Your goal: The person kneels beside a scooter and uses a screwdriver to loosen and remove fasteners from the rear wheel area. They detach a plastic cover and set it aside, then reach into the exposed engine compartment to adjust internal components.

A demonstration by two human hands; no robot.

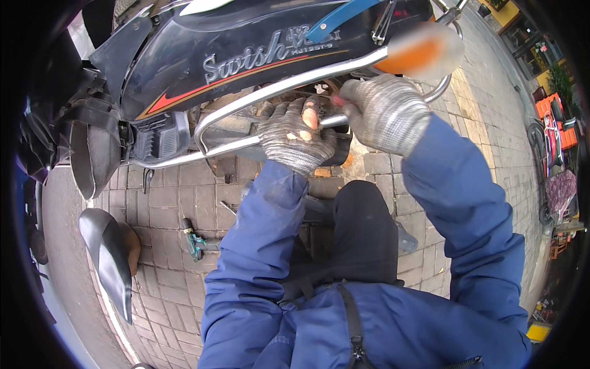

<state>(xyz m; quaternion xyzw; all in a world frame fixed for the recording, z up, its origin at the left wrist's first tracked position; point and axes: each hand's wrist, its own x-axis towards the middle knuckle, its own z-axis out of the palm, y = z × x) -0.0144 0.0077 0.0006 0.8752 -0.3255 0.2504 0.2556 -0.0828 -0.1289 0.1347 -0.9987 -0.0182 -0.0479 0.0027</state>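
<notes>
My left hand (295, 132), in a worn grey knit glove with bare skin showing through holes, curls over the lower chrome bar (195, 154) along a dark scooter's side. Just right of it my right hand (382, 114), also gloved, is closed beside the bar, with a small red bit at its fingertips that I cannot make out. Above both hands are an upper chrome rail (276, 83), the black body panel (172, 67) and an orange lamp (405, 58). The parts behind my fingers are mostly hidden.
A loose dark panel (104, 246) and a green drill (195, 243) lie on the paving (160, 277) at lower left, with a metal rod (227, 206) nearer my left arm. My knee is below the scooter. Parked vehicles and orange objects (556, 114) line the right edge.
</notes>
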